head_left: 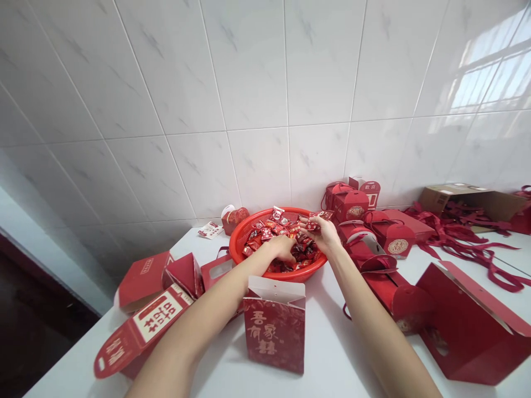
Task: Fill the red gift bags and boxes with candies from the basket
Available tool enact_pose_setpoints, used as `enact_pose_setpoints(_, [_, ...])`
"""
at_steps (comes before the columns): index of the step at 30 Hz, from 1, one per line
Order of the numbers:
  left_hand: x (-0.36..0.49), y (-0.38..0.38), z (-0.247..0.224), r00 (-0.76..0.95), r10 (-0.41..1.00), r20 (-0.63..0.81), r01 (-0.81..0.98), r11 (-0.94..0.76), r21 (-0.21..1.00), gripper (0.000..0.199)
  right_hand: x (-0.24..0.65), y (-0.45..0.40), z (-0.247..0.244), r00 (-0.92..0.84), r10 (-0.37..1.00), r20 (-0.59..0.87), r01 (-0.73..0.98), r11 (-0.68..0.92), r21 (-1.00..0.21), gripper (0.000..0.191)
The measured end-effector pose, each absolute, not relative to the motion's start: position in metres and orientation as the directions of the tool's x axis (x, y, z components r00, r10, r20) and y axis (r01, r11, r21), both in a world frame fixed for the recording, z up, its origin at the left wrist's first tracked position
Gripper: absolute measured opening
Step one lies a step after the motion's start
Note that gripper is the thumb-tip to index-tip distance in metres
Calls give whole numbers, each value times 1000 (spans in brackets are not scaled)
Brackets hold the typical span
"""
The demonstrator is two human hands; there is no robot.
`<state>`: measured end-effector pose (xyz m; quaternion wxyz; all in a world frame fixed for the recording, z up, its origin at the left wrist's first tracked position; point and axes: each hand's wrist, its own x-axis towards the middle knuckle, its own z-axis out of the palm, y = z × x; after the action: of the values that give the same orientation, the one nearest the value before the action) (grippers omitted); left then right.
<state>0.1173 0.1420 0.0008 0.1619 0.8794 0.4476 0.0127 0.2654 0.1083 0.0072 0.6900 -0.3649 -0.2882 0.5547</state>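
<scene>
A red plastic basket stands near the wall, filled with red wrapped candies. My left hand reaches down into the candies, its fingertips partly hidden among them. Over the basket's right side my right hand is closed on red wrapped candies. In front of the basket, between my forearms, an upright red box with gold characters stands with its top open.
Red boxes and a long tagged box lie at the left. Several handled red boxes and a large red box crowd the right. Behind them are red ribbons and a cardboard box. A tiled wall bounds the back.
</scene>
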Motion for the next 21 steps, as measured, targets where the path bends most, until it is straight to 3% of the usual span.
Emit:
enact_pose_setpoints(6, [108,148,-3,501,850,-161,852,-453,262,13,264,104,9,214,977,11,-557,132,-820,18])
enact_pose_setpoints(11, [100,148,0,459,889,-5,824,-423,375,14,265,105,8,214,977,1,-561,124,-819,16])
enact_pose_setpoints(15, [94,150,6,425,896,125,756,-428,495,31,265,106,9,205,979,4,-554,120,-824,17])
enact_pose_setpoints(21, [90,155,9,380,901,208,666,-423,614,34,264,103,11,206,979,3,-537,115,-836,16])
